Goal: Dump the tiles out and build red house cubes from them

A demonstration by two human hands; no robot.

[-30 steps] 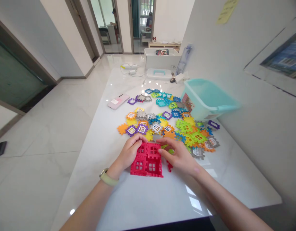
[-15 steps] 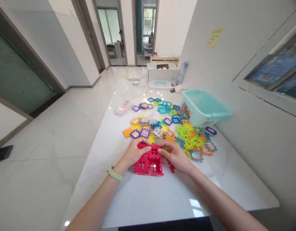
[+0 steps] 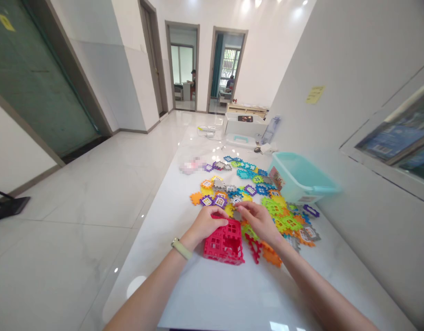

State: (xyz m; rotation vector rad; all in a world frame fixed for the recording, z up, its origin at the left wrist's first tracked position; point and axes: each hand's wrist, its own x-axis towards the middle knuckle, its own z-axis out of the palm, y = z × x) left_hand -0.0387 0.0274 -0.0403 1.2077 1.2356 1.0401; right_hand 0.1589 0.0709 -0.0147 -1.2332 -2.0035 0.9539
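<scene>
My left hand [image 3: 211, 222] grips the upper left of a red boxy structure [image 3: 217, 250] made of interlocking window-panel blocks, its thumb on the top edge. The structure rests on the white table. My right hand [image 3: 259, 222] is just right of and above the structure, not touching it, fingers loosely curved and apart with nothing visible in them. Below its wrist lie a loose red panel [image 3: 253, 248] and an orange panel [image 3: 271, 254]. Colourful notched panels [image 3: 284, 216] spread beyond both hands.
A teal plastic bin [image 3: 298, 177] stands against the wall at the right. Farther back are a white lidded case [image 3: 242, 141], a white box [image 3: 232, 125] with a phone on top, keys [image 3: 257, 150] and a clear bottle [image 3: 271, 129]. Two people sit in rooms beyond the doorways.
My right hand has let go of the red structure's top and lifted away from it. My left hand stays on the structure. The camera view has tilted up, shifting everything lower and right.
</scene>
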